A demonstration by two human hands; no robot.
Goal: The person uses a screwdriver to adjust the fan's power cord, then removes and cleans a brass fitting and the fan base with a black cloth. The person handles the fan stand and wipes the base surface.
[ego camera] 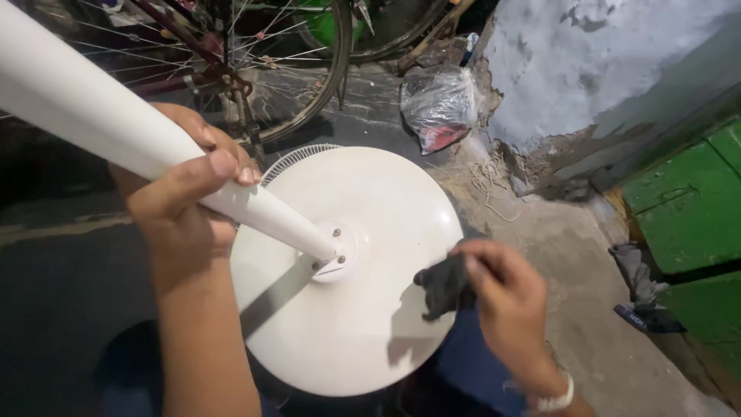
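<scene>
My left hand grips the white pole of a standing fan, tilting it toward me. The pole joins a round cream base by a small bracket with screws. My right hand pinches a dark cloth pressed against the right side of the base. A white grille peeks out behind the base's upper left rim.
A bicycle wheel stands behind the fan. A clear plastic bag lies by a peeling grey wall. A green door is at right, with a grey rag on the concrete floor.
</scene>
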